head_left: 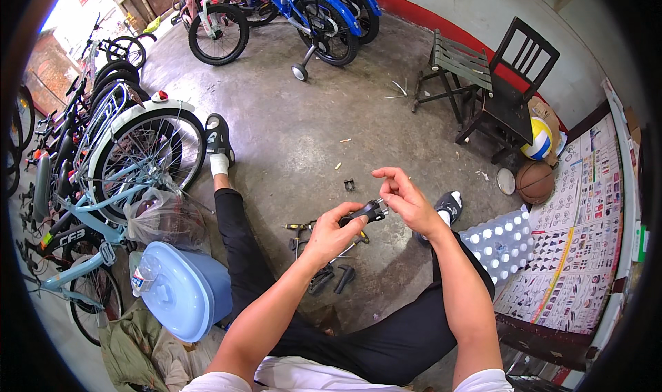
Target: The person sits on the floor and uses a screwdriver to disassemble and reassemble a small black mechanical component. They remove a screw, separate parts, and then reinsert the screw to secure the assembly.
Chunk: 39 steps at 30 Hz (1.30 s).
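Note:
My left hand (336, 232) grips a black bicycle part (372, 213) that looks like a handlebar stem, with silver bolts at its right end. At that end, my right hand (407, 202) is pinched on one of the silver bolts, the index finger curled above. Just beyond, a small black clamp piece (349, 185) lies on the floor. Beneath my hands are tools with black-and-yellow handles (296, 227), partly hidden by my left hand and forearm. Closer to me lie a black angled part (345, 279) and another dark part (321, 279).
To the left stand a light blue bicycle (131, 185) and a blue lidded tub (181, 288). A pack of white-capped bottles (500, 244) is beside my right leg. A dark chair (507, 109), folding stool (458, 64) and basketball (535, 182) stand right. Blue bicycles (303, 13) line the back.

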Motion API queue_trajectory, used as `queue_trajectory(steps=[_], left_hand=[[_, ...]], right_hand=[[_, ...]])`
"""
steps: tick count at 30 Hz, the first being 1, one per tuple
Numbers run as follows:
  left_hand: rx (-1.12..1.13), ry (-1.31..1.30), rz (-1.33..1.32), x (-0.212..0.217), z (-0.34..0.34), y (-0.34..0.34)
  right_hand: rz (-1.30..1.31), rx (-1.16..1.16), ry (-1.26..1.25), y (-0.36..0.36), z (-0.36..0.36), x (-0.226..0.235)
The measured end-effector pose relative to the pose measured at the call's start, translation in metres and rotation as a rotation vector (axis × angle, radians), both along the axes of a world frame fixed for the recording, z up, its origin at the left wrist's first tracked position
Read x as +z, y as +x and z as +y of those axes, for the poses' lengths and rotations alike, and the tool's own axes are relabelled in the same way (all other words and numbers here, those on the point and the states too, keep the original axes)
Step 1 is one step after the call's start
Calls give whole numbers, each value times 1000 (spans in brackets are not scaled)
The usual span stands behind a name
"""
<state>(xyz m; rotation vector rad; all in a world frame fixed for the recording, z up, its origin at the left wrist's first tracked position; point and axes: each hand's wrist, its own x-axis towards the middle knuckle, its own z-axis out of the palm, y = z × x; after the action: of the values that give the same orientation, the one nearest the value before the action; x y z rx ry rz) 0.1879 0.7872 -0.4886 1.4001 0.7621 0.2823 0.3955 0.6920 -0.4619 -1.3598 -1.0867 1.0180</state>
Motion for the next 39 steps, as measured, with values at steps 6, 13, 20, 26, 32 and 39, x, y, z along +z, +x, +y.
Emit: queue_trajectory(steps=[6, 13, 20, 26, 32, 39], left_hand=[[-5, 17, -3, -2, 0, -2], [-10, 13, 11, 2, 0, -2], [-13, -13, -7, 6, -1, -2], [-12, -38, 26, 12, 1, -1], [-3, 5, 14, 1, 3, -2], [-22, -3, 28, 4, 5, -2]], right_hand=[[-33, 5, -126, -4, 1, 8], [-30, 3, 13, -4, 0, -4], [-2, 20, -152, -7, 1, 5], [-1, 3, 20, -2, 1, -5], [-25, 17, -96, -5, 0, 5], [10, -10, -14, -5, 0, -1]])
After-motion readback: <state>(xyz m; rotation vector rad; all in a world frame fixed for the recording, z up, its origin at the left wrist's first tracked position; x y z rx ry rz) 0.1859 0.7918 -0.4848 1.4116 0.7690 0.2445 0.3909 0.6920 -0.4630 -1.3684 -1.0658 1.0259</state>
